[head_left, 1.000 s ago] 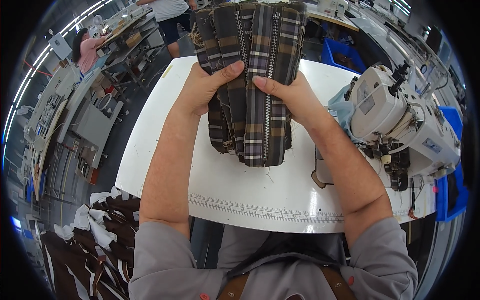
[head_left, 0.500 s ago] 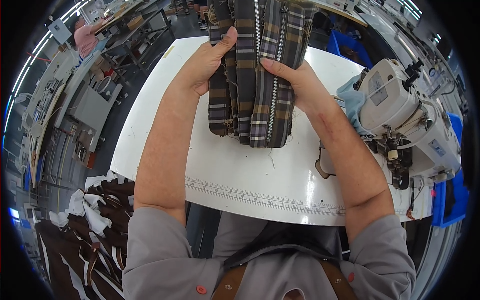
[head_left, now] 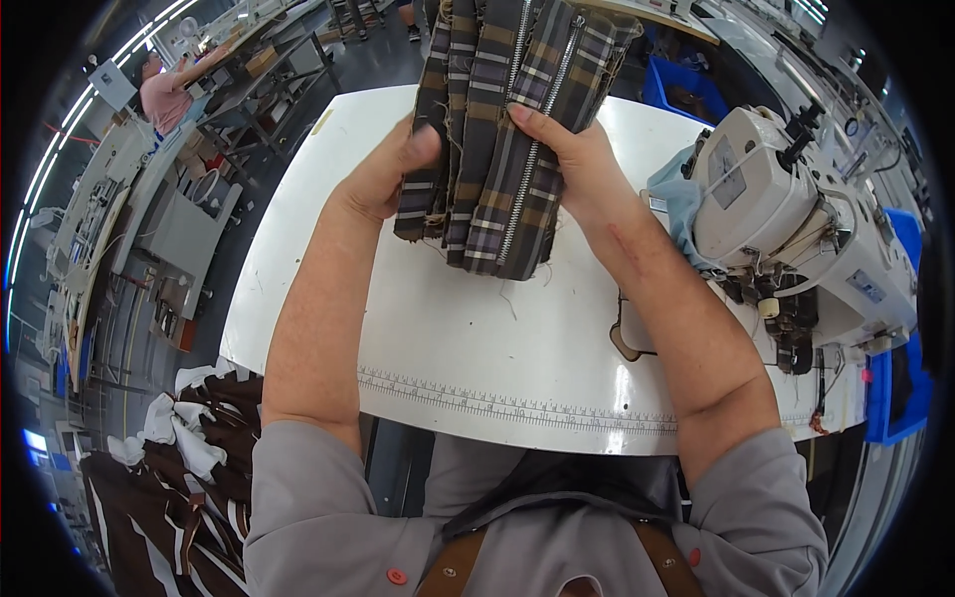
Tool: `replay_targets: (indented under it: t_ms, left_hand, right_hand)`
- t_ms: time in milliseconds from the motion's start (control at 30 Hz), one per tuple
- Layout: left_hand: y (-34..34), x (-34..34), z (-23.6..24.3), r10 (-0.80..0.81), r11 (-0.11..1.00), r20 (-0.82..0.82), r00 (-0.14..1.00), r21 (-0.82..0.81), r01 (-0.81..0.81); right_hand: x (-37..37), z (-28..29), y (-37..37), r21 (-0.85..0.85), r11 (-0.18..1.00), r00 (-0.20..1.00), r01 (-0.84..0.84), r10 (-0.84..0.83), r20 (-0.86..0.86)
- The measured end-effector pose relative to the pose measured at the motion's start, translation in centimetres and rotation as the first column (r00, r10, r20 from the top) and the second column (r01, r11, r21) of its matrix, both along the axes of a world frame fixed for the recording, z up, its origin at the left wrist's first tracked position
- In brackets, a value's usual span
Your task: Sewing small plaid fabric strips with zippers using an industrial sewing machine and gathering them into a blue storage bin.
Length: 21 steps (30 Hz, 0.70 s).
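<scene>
A stack of dark plaid fabric pieces (head_left: 492, 189) with metal zippers is held up over the white sewing table (head_left: 438, 328). Its long strips run away from me and lean to the right at the far end; frayed threads hang from the edges. My left hand (head_left: 391, 169) grips the stack's left side, its thumb on top and slightly blurred, its fingers hidden underneath. On the right side my right hand (head_left: 577, 154) clasps the stack, with the thumb lying across the plaid beside a zipper and the other fingers out of sight behind it.
A white sewing machine (head_left: 786, 209) with a light-blue cloth (head_left: 676, 204) stands at the table's right. Blue bins (head_left: 686, 90) sit behind and beside it. Brown and white garments (head_left: 189, 448) lie at lower left. A person in pink (head_left: 164, 95) sits far left.
The plaid stack has tilted, its near end swinging left and its far end right. Both hands have shifted left with it, and my left thumb has moved lower along the edge.
</scene>
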<state>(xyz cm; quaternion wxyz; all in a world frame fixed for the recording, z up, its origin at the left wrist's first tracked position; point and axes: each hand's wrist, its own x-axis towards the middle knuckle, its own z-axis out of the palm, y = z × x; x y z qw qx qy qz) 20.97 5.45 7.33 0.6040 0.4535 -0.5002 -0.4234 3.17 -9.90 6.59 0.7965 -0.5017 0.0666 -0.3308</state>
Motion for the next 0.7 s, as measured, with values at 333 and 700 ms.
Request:
replay_targets:
  t_ms: [333,700]
  left_hand:
    - [-1.0,-2.1,0.6,0.218,0.933,0.207,0.954,0.243,-0.266]
    - [-1.1,-4.4,0.4,0.371,0.901,-0.262,0.891,0.334,-0.277]
  right_hand:
    - [1.2,-1.1,0.3,-0.004,0.999,0.998,0.036,-0.036,0.046]
    - [0.6,-0.8,-1.3,0.045,0.994,0.995,-0.103,0.103,0.008]
